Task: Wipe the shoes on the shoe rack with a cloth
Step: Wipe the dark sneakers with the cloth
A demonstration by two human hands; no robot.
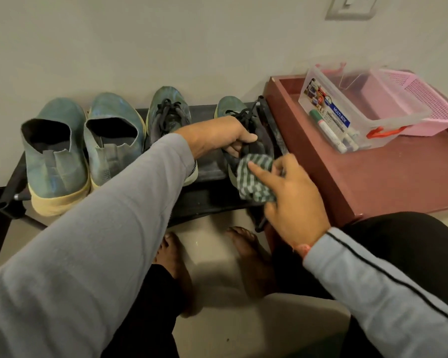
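A black shoe rack (210, 169) stands against the wall with several shoes on it. At its right end my left hand (223, 136) grips a dark laced sneaker (233, 107) by its collar. My right hand (292, 200) holds a green striped cloth (254, 177) against that sneaker's heel side, its forefinger stretched across the cloth. The matching laced sneaker (166, 112) stands just to the left, partly behind my left sleeve. Two blue slip-on shoes (55, 153) (114, 135) sit at the rack's left end with heels toward me.
A reddish-brown tray table (388, 182) adjoins the rack on the right and carries a clear plastic box (352, 109) with markers and a pink basket (424, 104). My bare feet (173, 257) rest on the tiled floor below the rack. A wall socket (352, 6) is high up.
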